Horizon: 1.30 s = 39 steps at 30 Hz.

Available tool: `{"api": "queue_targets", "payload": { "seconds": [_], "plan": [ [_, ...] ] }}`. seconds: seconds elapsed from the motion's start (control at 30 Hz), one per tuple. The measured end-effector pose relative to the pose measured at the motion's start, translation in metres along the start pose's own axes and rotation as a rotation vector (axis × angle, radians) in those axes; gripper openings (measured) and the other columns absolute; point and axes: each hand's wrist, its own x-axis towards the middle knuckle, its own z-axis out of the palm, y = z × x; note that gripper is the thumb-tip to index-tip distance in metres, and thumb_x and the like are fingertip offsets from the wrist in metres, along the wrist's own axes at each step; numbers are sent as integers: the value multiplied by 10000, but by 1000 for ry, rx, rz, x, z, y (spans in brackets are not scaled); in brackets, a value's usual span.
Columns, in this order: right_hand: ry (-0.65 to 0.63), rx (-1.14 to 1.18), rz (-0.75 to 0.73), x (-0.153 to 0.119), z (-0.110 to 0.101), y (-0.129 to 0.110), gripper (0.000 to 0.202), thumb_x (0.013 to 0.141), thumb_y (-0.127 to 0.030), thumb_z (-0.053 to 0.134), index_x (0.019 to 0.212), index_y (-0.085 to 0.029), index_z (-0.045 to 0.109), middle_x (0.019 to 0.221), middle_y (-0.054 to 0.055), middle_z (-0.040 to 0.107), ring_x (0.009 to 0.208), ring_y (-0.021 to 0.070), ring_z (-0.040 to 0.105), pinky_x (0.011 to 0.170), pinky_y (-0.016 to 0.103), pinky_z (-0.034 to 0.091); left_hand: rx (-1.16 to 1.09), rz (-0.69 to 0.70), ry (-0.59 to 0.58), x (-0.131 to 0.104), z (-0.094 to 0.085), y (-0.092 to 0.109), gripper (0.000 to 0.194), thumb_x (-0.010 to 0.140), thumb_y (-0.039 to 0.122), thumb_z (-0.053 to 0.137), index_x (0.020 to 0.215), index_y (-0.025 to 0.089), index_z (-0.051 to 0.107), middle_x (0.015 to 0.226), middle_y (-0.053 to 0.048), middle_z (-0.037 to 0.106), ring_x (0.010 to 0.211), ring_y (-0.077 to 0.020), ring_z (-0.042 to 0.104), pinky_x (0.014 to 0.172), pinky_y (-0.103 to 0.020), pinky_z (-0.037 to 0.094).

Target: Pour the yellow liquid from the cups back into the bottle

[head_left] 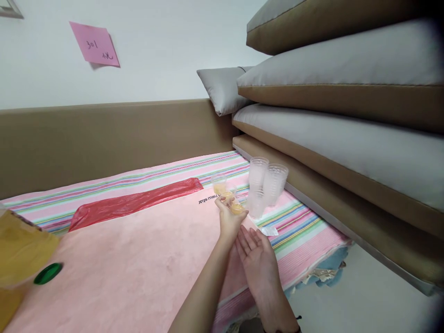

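Observation:
My left hand (229, 219) has its fingers wrapped round a small clear plastic cup (237, 208) with yellow-orange contents. Close behind it stands another clear cup (219, 185) with the same colour inside, and a further one between them is partly covered by my fingers. Palm up, my right hand (258, 254) is just below and right of the held cup, its fingers stretched out and nothing in it. Stacks of clear plastic cups (275, 182) stand upright just beyond, to the right of the filled ones.
A pink cloth (138, 259) lies over a striped sheet (301, 226), with a red plastic bag (135, 203) along its far edge. At left are a green cap (48, 274) and a large blurred yellow object (24, 249). Stacked grey-brown cushions (329, 111) rise at right.

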Motion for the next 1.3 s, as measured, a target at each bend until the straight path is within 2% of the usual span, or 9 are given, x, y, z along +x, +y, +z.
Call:
{"api": "queue_targets", "payload": {
  "seconds": [0.27, 0.4, 0.5, 0.6, 0.77, 0.97, 1.1, 1.17, 1.3],
  "plan": [
    [0, -7, -22, 2, -4, -1, 202, 839, -304, 573, 1017, -208, 567, 1089, 80, 717, 971, 173, 705, 921, 311, 554, 164, 8, 30, -2, -20, 17, 742, 473, 138, 856, 998, 263, 348, 1014, -10, 532, 1058, -265, 573, 966, -464, 435],
    [68, 18, -60, 4, -5, -5, 202, 786, -328, 607, 956, -226, 571, 1203, 86, 676, 1037, 182, 681, 912, 309, 562, 357, 203, 55, -2, -27, 48, 508, 647, 268, 801, 991, 244, 427, 1026, -45, 546, 1073, -266, 545, 983, -450, 408],
    [93, 19, -73, 5, -6, -5, 227, 745, -334, 631, 941, -236, 570, 1226, 85, 662, 1095, 194, 656, 890, 316, 571, 473, 369, -211, 2, -16, 74, 469, 763, 331, 735, 1148, 246, 481, 1064, -69, 620, 1066, -269, 580, 970, -435, 422],
    [83, 11, -83, 6, -6, -4, 221, 722, -332, 642, 902, -245, 546, 1213, 87, 658, 1112, 201, 645, 866, 316, 574, 609, 403, -481, 11, 4, 88, 632, 702, 321, 799, 1254, 249, 500, 1138, -104, 651, 1124, -328, 578, 978, -471, 423],
    [71, 44, -102, 9, -8, -1, 228, 713, -349, 658, 864, -250, 519, 1183, 83, 666, 1104, 202, 645, 850, 318, 573, 597, 262, -519, 28, 27, 80, 800, 542, 237, 886, 1246, 217, 509, 1141, -145, 646, 1098, -364, 598, 984, -512, 431],
    [48, 27, -129, 14, -11, 1, 238, 722, -390, 644, 871, -252, 519, 1210, 89, 666, 1119, 210, 650, 870, 329, 575, 499, 214, -544, 39, 30, 68, 1012, 390, 204, 940, 1284, 242, 469, 1044, -74, 617, 1025, -304, 608, 957, -471, 461],
    [41, 31, -145, 14, -10, -1, 307, 723, -415, 651, 961, -248, 549, 1277, 103, 633, 1183, 229, 622, 923, 353, 555, 463, 196, -560, 41, 32, 67, 1020, 384, 156, 920, 1290, 234, 459, 992, -44, 578, 972, -269, 599, 921, -442, 479],
    [34, -29, -242, 14, -8, -4, 402, 741, -450, 625, 1083, -248, 561, 1352, 97, 588, 1242, 240, 586, 980, 378, 523, 445, 186, -567, 41, 35, 68, 1013, 389, 141, 911, 1288, 237, 454, 975, -27, 563, 929, -243, 597, 896, -420, 489],
    [12, -398, -710, 15, -6, -15, 578, 795, -447, 574, 1337, -250, 528, 1530, 54, 416, 1439, 231, 357, 1153, 389, 337, 414, 174, -597, 39, 37, 71, 1025, 360, 117, 912, 1269, 241, 456, 932, -4, 553, 897, -219, 596, 874, -391, 491]
  ]
}}
